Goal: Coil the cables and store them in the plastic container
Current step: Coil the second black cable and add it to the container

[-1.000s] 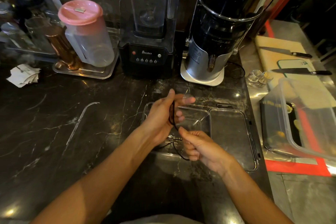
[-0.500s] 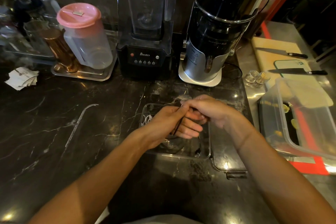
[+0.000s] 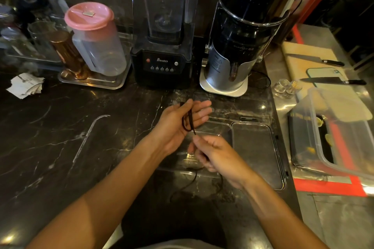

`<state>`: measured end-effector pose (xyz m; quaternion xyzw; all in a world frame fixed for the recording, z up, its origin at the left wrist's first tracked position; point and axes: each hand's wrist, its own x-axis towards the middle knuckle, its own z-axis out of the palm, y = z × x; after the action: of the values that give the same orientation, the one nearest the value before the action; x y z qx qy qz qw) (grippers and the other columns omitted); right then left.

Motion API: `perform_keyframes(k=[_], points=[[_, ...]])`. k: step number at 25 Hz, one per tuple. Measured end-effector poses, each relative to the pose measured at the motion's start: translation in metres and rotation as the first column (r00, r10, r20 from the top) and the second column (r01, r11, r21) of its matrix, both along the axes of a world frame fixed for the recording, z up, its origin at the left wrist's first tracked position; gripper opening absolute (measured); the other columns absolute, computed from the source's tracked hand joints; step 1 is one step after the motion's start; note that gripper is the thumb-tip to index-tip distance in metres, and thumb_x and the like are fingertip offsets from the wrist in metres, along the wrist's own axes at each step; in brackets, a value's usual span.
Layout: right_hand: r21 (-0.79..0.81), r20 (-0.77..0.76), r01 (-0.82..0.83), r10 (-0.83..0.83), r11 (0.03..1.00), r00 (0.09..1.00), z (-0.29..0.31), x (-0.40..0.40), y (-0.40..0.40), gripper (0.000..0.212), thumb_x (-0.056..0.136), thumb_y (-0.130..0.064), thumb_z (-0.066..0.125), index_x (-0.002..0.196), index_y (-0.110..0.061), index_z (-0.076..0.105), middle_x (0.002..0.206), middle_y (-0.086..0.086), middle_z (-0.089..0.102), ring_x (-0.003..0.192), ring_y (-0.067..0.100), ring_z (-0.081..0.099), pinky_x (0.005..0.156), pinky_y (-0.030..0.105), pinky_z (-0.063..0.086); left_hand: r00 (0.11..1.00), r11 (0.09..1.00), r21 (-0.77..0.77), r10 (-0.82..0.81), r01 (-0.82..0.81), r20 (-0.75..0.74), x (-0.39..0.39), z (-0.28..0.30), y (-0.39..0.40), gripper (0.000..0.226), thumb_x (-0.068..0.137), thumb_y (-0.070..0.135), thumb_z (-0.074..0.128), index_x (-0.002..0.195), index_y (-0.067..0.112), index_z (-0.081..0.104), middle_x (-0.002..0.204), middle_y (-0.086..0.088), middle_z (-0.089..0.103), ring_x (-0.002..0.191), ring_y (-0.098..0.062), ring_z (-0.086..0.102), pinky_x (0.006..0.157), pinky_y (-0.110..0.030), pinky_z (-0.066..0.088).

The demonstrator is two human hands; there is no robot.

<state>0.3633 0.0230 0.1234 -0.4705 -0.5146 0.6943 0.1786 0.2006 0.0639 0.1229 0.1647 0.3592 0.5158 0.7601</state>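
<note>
— Since half a second ago, both hands have parted: the right hand (image 3: 217, 154) has drawn back from over the left and now sits lower, nearer the body.

— And the left hand (image 3: 178, 123)?

— Palm up, fingers stretched forward, thumb pressing a small loop of the black cable (image 3: 187, 122) against the palm. The right hand's fingers are curled narrow, pinching the same cable just below that loop.

— Where does the rest of the cable run?

— Under the right hand, it trails down over the near rim of the clear plastic container (image 3: 226, 129) and curves onto the dark marble counter (image 3: 60, 137) toward the body. Its far end is hard to make out against the dark stone.

— Anything inside the container?

— Cannot tell; the hands cover most of it. Its lid (image 3: 257, 153) lies flat just beside it on the right, edges nearly touching.

— Room around them?

— Left of the hands the counter is open up to the metal tray (image 3: 91, 83) with the pink-lidded pitcher (image 3: 95, 38). Behind stand the blender (image 3: 162, 62) and the juicer (image 3: 238, 46), close to the container's far edge. Right of the lid the counter ends; a larger clear bin (image 3: 334, 131) sits on the steel surface there, with two knives (image 3: 332, 81) on a cutting board beyond.
</note>
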Motion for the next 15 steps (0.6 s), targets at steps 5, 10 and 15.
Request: perform_keyframes(k=[5,10,15], points=[[-0.318,-0.046,0.224,-0.250,0.921,0.967,-0.041,0.020,0.012,0.045,0.088,-0.053,0.070,0.062,-0.022,0.049,0.053,-0.005,0.028,0.040,0.007,0.021,0.041,0.023,0.017,0.995,0.996,0.021,-0.089,0.090,-0.045,0.003,0.008,-0.005,0.035,0.106,0.019,0.045,0.125,-0.004,0.063,0.096,-0.008,0.079,0.060,-0.003,0.069,0.053,-0.014,0.054],[-0.349,-0.047,0.304,-0.340,0.887,0.939,-0.030,0.031,0.055,0.036,0.089,-0.043,0.072,0.066,-0.021,0.055,0.047,-0.010,0.032,0.033,0.003,0.024,0.034,0.016,0.026,0.882,0.895,0.008,-0.439,0.447,-0.168,0.007,0.006,-0.021,0.038,0.105,0.021,0.047,0.129,-0.005,0.062,0.112,-0.021,0.073,0.087,-0.016,0.075,0.067,-0.019,0.059],[-0.061,0.086,0.201,-0.195,0.978,0.977,0.026,0.022,0.079,0.032,0.105,-0.034,0.054,0.081,-0.014,0.060,0.055,-0.006,0.034,0.041,0.007,0.022,0.038,0.020,0.013,0.916,0.956,-0.148,-0.286,0.253,-0.281,0.015,-0.015,-0.023,0.034,0.106,0.022,0.045,0.124,-0.001,0.062,0.116,-0.019,0.074,0.108,-0.024,0.073,0.090,-0.032,0.060]])
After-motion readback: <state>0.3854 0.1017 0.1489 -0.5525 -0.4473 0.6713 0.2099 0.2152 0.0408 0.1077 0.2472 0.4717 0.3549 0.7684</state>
